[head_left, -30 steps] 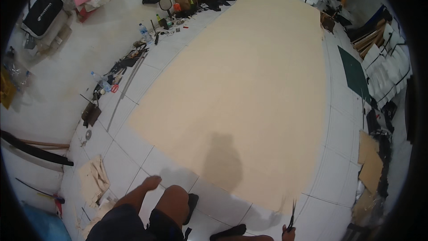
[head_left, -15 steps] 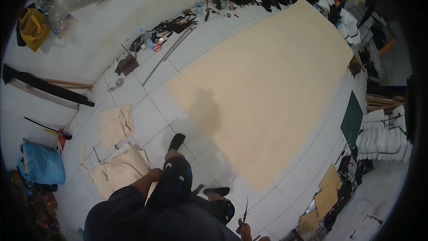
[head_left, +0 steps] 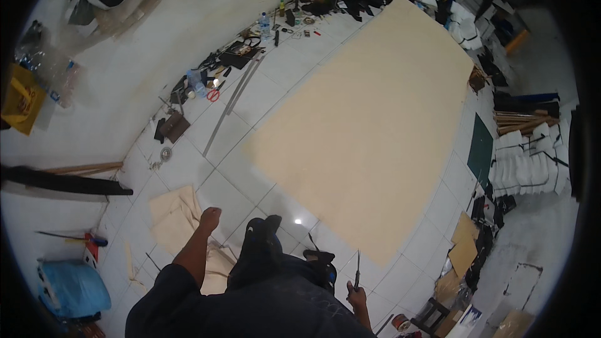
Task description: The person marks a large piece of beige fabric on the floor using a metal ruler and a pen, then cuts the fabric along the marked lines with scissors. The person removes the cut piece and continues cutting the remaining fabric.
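Observation:
My left hand [head_left: 211, 218] is held out over the floor with its fingers curled closed; nothing shows sticking out of it. Close by it lies a pile of folded beige cloth [head_left: 172, 213], partly behind my arm and leg. My right hand [head_left: 357, 297] is low at the right and closed around a slim, dark, pointed tool [head_left: 358, 270]. Its tip points away from me, and its kind is too small to make out. Ahead, a large beige sheet [head_left: 363, 131] is spread flat on the white tiles, apart from both hands.
Metal rulers [head_left: 233, 103], red-handled scissors [head_left: 213, 95] and a water bottle [head_left: 265, 25] lie or stand along the left wall. Right of the sheet are a dark green mat [head_left: 481, 150], stacked white bundles [head_left: 526, 166] and cardboard pieces [head_left: 464, 256]. A blue bag [head_left: 75, 289] sits far left.
My left arm has come forward from beside my knee, out over the floor. My right hand has risen forward with the tool. The view has shifted, and my feet stand differently.

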Action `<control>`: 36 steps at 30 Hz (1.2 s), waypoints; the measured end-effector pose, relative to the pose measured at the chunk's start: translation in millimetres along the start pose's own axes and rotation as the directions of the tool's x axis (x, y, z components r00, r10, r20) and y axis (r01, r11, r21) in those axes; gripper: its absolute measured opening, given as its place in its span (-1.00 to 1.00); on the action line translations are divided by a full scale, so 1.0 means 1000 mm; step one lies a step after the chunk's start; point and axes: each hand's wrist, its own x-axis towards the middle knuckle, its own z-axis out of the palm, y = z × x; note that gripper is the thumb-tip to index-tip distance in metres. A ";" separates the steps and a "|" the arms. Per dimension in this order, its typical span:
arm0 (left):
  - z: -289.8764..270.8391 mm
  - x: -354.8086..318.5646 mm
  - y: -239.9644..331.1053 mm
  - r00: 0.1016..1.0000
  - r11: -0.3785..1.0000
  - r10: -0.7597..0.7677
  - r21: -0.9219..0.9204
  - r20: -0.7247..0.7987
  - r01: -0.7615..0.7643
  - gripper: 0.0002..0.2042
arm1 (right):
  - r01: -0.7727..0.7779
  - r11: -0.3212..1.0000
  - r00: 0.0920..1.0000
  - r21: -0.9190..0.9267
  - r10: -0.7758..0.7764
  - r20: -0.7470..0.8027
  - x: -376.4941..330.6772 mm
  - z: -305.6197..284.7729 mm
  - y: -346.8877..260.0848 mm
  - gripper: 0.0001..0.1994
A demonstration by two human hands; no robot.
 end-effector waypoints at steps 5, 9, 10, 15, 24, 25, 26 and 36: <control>-0.013 0.024 -0.039 0.946 0.824 0.099 0.507 0.309 -0.252 -0.65 | 0.026 0.999 0.988 0.032 -0.021 -0.153 -0.040 0.024 -0.015 -0.31; 0.002 0.026 -0.036 0.893 0.947 -0.151 0.320 0.423 0.008 -0.67 | -0.141 0.932 0.984 0.333 0.168 -0.054 -0.060 0.037 0.004 -0.34; 0.006 0.024 -0.025 0.891 0.960 -0.175 0.275 0.419 0.059 -0.68 | -0.172 0.934 0.975 0.314 0.206 -0.078 -0.067 0.041 0.008 -0.34; 0.028 0.043 0.068 0.912 0.988 -0.065 0.153 0.405 0.003 -0.69 | -0.278 0.863 0.948 0.421 0.317 -0.024 -0.106 0.077 0.063 -0.31; 0.110 0.039 0.187 0.897 0.877 0.214 0.329 0.387 -0.351 -0.65 | -0.476 0.660 0.843 0.582 0.531 0.087 -0.149 0.152 0.181 -0.24; 0.127 0.030 0.194 0.890 0.856 0.224 0.356 0.396 -0.374 -0.64 | -0.501 0.663 0.834 0.556 0.542 0.106 -0.151 0.156 0.198 -0.25; 0.142 0.019 0.197 0.873 0.811 0.280 0.389 0.399 -0.438 -0.62 | -0.519 0.628 0.821 0.580 0.554 0.136 -0.161 0.147 0.196 -0.27; 0.376 -0.228 0.190 0.602 0.546 0.222 0.414 0.767 -0.728 -0.56 | -0.505 0.564 0.832 0.653 0.521 0.192 -0.130 0.142 0.438 -0.35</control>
